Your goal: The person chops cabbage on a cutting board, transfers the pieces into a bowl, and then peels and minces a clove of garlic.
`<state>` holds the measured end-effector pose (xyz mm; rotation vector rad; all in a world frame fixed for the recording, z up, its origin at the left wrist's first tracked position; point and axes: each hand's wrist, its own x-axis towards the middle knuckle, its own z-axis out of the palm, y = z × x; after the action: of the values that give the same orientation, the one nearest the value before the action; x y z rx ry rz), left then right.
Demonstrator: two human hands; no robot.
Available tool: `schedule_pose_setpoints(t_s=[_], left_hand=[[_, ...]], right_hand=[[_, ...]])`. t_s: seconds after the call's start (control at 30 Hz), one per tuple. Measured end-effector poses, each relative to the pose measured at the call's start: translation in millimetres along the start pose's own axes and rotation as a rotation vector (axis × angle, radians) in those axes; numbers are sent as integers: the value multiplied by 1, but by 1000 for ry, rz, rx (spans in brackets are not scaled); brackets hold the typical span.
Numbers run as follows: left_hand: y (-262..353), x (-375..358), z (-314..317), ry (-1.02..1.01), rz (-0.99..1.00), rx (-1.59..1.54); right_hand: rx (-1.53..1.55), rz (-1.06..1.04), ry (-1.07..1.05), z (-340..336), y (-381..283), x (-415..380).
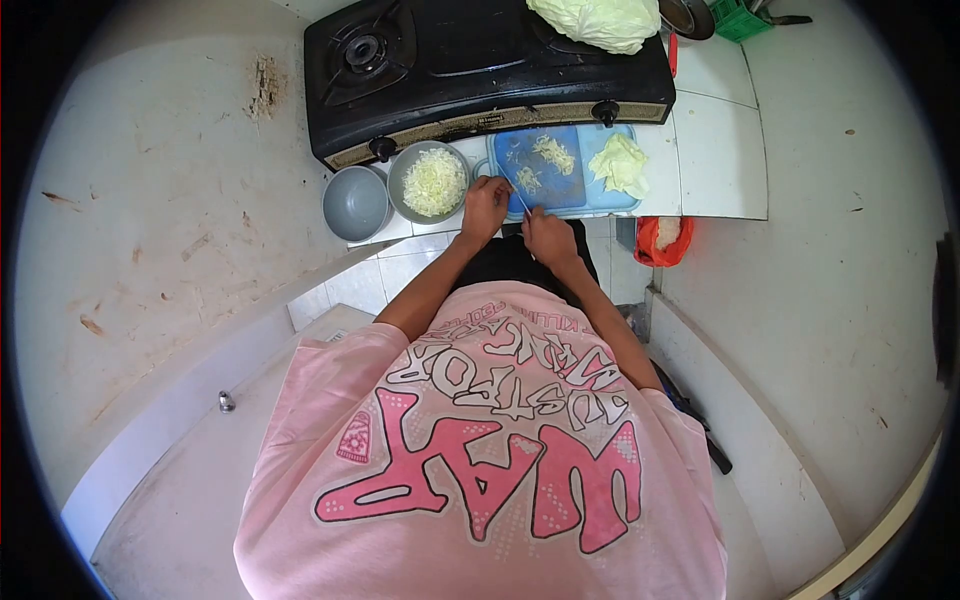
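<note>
My right hand (pixel 550 238) is wrapped round the handle of a knife (pixel 521 199), whose narrow blade points up and left over the near edge of a blue cutting board (pixel 562 198). My left hand (pixel 486 208) is at the board's left corner, by the knife tip, fingers drawn together. What they hold, if anything, is too small to make out. Shredded cabbage (pixel 553 154) lies in small heaps on the board. Pale cabbage leaves (pixel 621 166) rest on its right part. Left of the board, a grey bowl (pixel 397 186) holds a mound of chopped cabbage (pixel 434 182).
Another grey bowl (pixel 357 203) stands at the far left of the counter. Behind is a black gas stove (pixel 470 95) with a large cabbage (pixel 603 22) on it. A red bag (pixel 664 240) hangs below the counter's front edge. Walls close in on both sides.
</note>
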<state>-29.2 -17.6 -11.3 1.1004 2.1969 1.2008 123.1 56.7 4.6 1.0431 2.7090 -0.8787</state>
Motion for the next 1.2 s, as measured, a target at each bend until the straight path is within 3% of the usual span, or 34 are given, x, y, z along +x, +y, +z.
schedule_pose_setpoints(t_s=[1.2], left_hand=[[3,-5,2,38,-50,-21]], right_hand=[[-16,12,-12,-5,9,-14]])
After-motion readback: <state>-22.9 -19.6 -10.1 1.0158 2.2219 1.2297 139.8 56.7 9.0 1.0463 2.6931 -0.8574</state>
